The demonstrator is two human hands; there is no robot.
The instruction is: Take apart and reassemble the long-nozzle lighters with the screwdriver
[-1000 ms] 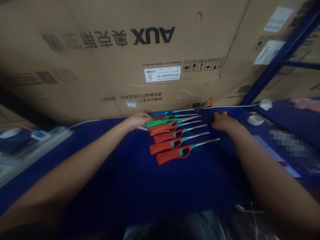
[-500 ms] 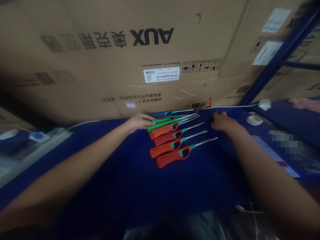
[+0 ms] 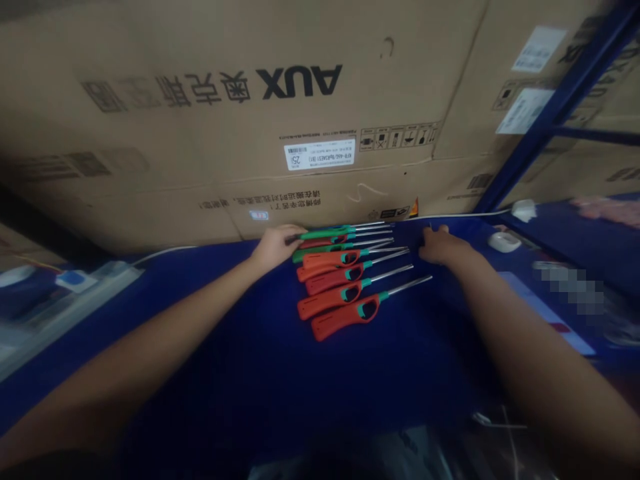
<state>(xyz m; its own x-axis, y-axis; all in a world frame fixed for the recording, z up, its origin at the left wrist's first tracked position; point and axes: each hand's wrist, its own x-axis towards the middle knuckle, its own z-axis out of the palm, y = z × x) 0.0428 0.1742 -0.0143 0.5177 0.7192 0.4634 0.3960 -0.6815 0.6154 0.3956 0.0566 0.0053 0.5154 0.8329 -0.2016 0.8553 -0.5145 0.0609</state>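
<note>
Several long-nosed lighters lie side by side on a blue table, metal tubes pointing right. The near ones are orange lighters with teal triggers; behind them lies a green lighter. My left hand is closed on the handle end of another green lighter at the back of the row. My right hand rests on the cloth just right of the tube tips, fingers curled, holding something I cannot make out.
A big cardboard box marked AUX stands right behind the row. A blue rack post rises at the right. A white mouse-like object and a white cable lie at the right; clear plastic trays at the left.
My left hand has lifted a green lighter from the row and carried it back to the rear of the line. The right hand has hardly moved.
</note>
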